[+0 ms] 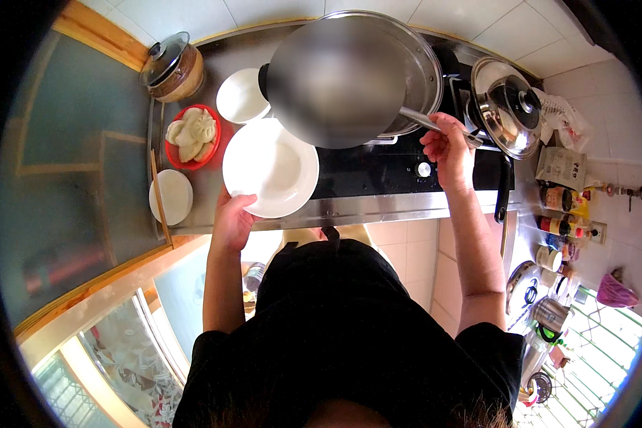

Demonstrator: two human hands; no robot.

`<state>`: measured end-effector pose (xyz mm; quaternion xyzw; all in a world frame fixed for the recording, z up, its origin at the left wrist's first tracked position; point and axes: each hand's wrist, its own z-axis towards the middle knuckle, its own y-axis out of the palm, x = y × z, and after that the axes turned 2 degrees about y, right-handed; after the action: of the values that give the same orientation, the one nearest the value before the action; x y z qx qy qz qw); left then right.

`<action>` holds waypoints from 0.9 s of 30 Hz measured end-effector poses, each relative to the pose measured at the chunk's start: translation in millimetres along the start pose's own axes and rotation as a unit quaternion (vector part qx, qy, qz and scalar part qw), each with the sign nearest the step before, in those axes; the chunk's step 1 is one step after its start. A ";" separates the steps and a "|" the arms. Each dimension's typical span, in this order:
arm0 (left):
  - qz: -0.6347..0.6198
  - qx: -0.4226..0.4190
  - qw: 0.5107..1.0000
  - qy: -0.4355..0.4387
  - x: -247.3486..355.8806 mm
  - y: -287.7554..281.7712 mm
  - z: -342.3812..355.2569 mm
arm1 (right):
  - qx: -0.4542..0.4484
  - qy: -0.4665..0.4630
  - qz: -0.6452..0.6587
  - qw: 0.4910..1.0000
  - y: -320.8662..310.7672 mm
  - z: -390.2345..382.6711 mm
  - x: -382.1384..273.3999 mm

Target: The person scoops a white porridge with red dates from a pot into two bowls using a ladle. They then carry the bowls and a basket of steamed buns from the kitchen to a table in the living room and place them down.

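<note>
A white plate (271, 171) is in my left hand (233, 217), gripped at its near left rim with the thumb on top. It is tilted beside a large metal pot (426, 68) on the stove. My right hand (451, 146) is closed around a long metal utensil handle (419, 117) that slants over the pot's right rim. A grey blur covers most of the pot, so the utensil's head and the pot's contents are hidden. Just behind the plate stands a white bowl (241, 96).
To the left are a red basket (217, 139) of pale dough pieces (191, 133), a white dish (172, 201) with chopsticks (157, 189) beside it, and a lidded brown pot (178, 77). A lidded pan (488, 107) sits at right, past it several bottles (565, 227).
</note>
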<state>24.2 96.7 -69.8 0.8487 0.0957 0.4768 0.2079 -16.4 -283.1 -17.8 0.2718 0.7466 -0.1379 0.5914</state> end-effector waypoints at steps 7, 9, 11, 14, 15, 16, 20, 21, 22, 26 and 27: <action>-0.047 -0.012 0.997 0.062 22.8 29.7 -8.5 | 0.026 -0.011 0.072 0.997 -7.4 -7.7 -10.7; -0.041 -0.030 0.996 0.068 28.1 35.5 -7.0 | 0.037 -0.033 0.059 0.997 -10.8 -12.4 -22.4; -0.038 -0.039 0.996 0.070 33.9 42.4 -4.9 | 0.057 -0.038 0.049 0.996 -12.5 -17.8 -38.1; -0.036 -0.051 0.995 0.079 39.3 54.8 1.6 | 0.067 -0.041 0.005 0.997 -17.6 -27.9 -63.8; -0.033 -0.060 0.994 0.087 40.2 58.3 4.5 | 0.075 -0.057 -0.020 0.995 -16.0 -33.5 -73.5; -0.030 -0.069 0.993 0.096 40.7 60.7 7.4 | 0.081 -0.048 -0.020 0.995 -17.0 -36.7 -81.0; -0.036 -0.081 0.993 0.074 43.2 66.4 18.8 | 0.099 -0.047 -0.024 0.994 -26.9 -44.8 -95.8; -0.028 -0.079 0.994 0.074 45.3 68.4 20.3 | 0.104 -0.050 -0.028 0.993 -26.5 -47.7 -100.2; -0.021 -0.076 0.994 0.074 47.0 70.4 21.3 | 0.115 -0.049 -0.033 0.992 -24.8 -51.3 -105.7; 0.006 -0.061 0.995 0.082 55.2 79.2 25.5 | 0.134 -0.063 -0.031 0.988 -22.2 -62.4 -126.7; 0.010 -0.062 0.995 0.083 58.1 81.4 25.7 | 0.112 -0.066 -0.032 0.991 -25.4 -63.9 -133.6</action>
<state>73.7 38.0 -0.7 0.7923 0.0746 0.5529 0.2470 -62.1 -302.6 124.0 0.3026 0.6944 -0.2572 0.6001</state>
